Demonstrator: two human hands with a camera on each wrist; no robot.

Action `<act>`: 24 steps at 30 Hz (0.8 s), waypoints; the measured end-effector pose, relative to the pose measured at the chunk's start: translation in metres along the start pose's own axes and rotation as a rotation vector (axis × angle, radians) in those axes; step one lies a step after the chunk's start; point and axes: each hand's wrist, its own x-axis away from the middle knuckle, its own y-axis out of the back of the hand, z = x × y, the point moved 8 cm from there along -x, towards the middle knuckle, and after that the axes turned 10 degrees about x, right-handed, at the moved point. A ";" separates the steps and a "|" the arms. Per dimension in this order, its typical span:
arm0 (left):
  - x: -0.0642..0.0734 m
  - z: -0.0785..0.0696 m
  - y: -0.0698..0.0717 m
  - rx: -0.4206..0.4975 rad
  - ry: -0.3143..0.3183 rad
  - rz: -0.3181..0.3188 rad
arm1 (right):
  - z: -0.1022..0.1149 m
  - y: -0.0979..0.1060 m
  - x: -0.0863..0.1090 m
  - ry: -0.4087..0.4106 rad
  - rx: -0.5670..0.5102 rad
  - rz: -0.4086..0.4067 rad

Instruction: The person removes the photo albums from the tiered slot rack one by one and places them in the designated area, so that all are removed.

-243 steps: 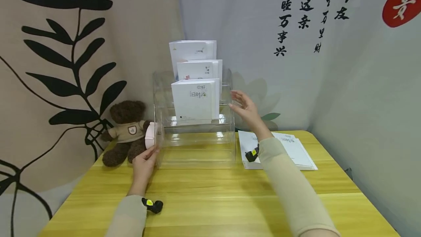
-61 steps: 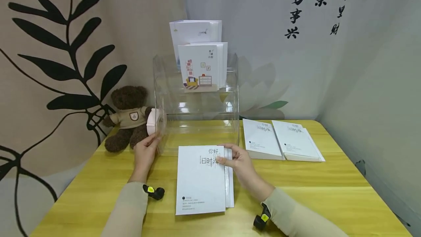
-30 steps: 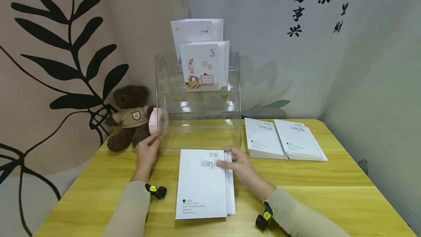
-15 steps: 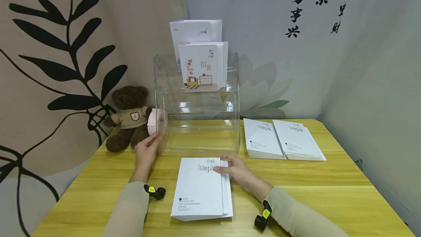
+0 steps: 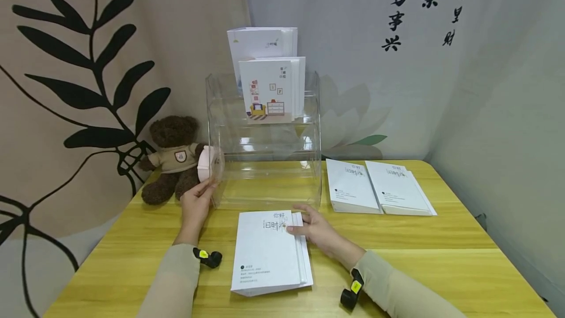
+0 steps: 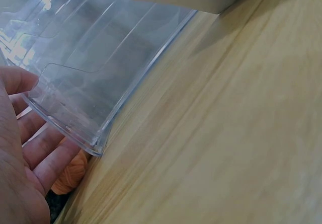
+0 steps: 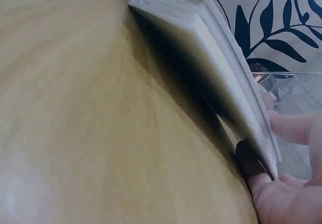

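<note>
My left hand grips the lower left side of a clear acrylic rack. The left wrist view shows the thumb on one face of the panel and the fingers behind it. With my right hand I pinch the upper right corner of white books, a front one with another offset behind it. Thumb on the cover, fingers underneath, it holds them tilted low over the table in front of the rack; in the right wrist view the lower end of the books is closest to the tabletop.
Illustrated white books stand on the rack's upper tiers. Two piles of white books lie at the table's back right. A brown teddy bear sits left of the rack, beside a pink object.
The white books stood on a lower rack tier 8.1 s ago; now my right hand holds them in front of it. Lately they tilted back slightly and shifted nearer me. The left hand stayed put.
</note>
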 end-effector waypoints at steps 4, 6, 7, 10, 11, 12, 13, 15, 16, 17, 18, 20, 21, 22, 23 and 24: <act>0.000 0.001 -0.002 0.007 0.013 0.000 | 0.000 0.001 0.000 0.002 -0.007 -0.007; -0.001 0.001 -0.002 0.008 0.014 0.001 | -0.001 0.001 -0.001 0.005 -0.022 -0.001; -0.001 0.001 -0.002 0.007 0.012 -0.001 | -0.001 0.002 -0.002 0.001 -0.032 0.002; -0.001 0.000 -0.003 -0.005 0.004 0.002 | -0.002 0.003 -0.004 -0.009 -0.054 0.017; -0.002 0.001 -0.003 -0.008 0.005 0.002 | -0.002 0.003 -0.004 -0.013 -0.053 0.021; -0.002 0.001 -0.002 -0.012 0.013 0.001 | -0.003 0.003 -0.004 -0.021 -0.051 0.026; -0.002 0.002 -0.002 -0.013 0.023 0.003 | -0.003 0.003 -0.004 -0.026 -0.042 0.030; -0.001 0.003 -0.002 -0.017 0.041 0.010 | -0.001 0.001 -0.002 -0.019 -0.008 0.043; -0.001 0.004 -0.002 -0.018 0.047 0.012 | 0.001 0.000 -0.001 -0.011 0.016 0.050; -0.001 0.004 -0.002 -0.019 0.051 0.014 | 0.003 -0.001 0.000 -0.002 0.049 0.054; -0.001 0.004 -0.002 -0.019 0.053 0.014 | 0.005 -0.003 0.001 0.012 0.078 0.059; 0.000 0.004 -0.002 -0.026 0.051 0.014 | 0.009 -0.005 0.003 0.040 0.141 0.066; 0.000 0.004 -0.002 -0.027 0.051 0.013 | 0.010 -0.006 0.004 0.055 0.169 0.068; 0.000 0.004 -0.002 -0.030 0.051 0.012 | 0.011 -0.007 0.005 0.065 0.192 0.069; 0.000 0.004 -0.002 -0.032 0.051 0.010 | 0.012 -0.008 0.005 0.073 0.211 0.069; -0.001 0.004 -0.002 -0.030 0.052 0.010 | 0.012 -0.008 0.005 0.080 0.222 0.071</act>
